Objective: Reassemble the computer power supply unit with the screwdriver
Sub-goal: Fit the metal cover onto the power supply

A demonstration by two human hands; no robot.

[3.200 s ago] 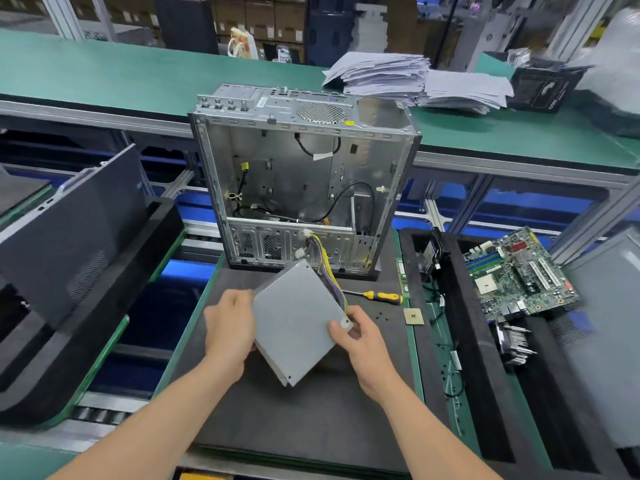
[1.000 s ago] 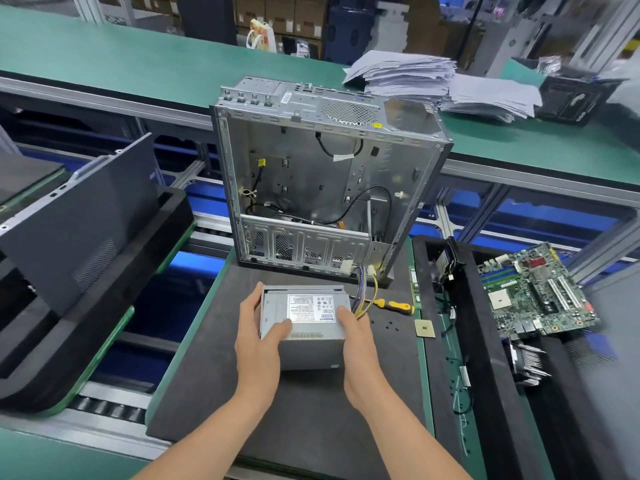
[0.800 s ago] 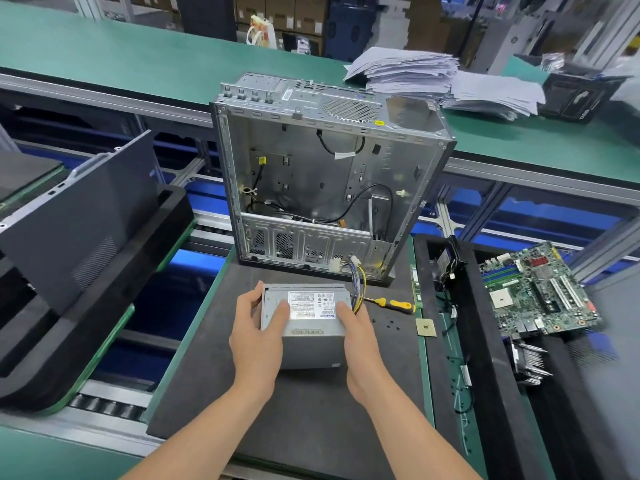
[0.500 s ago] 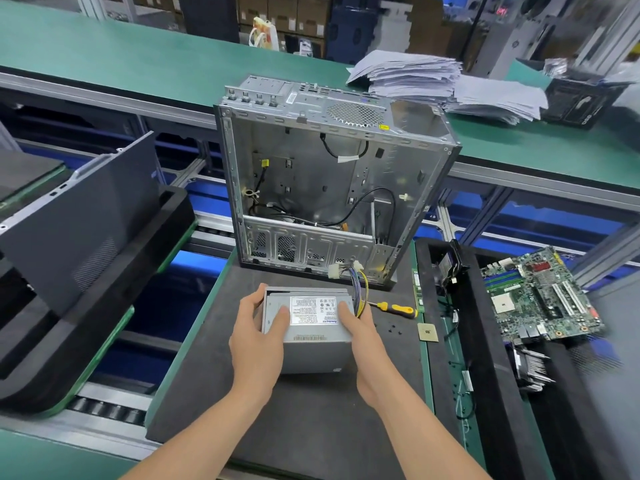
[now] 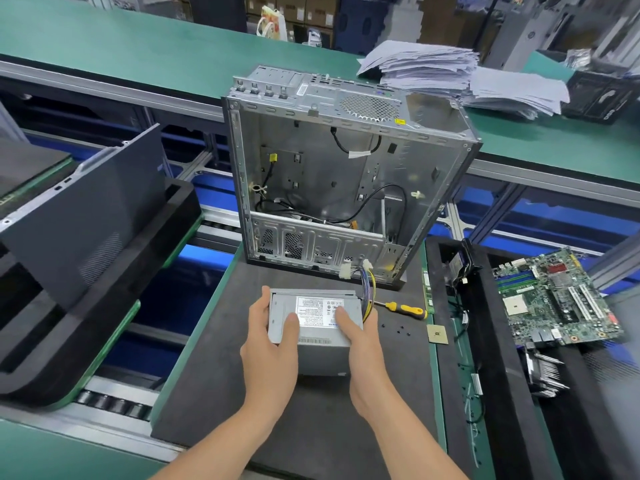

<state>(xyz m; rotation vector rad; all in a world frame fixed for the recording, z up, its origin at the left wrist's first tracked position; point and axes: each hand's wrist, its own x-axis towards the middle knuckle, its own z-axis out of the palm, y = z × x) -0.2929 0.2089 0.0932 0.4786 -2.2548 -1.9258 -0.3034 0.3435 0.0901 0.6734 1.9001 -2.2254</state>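
Both hands grasp a grey power supply unit over the dark mat: left hand on one side, right hand on the other (thumbs on its label). Just beyond lies a yellow-handled screwdriver, then the open computer case standing upright.

The PSU, gripped between the left hand and right hand, is before the case standing on the mat, with the screwdriver and a chip just right of it, the motherboard farther right, a panel at left and papers behind the case.
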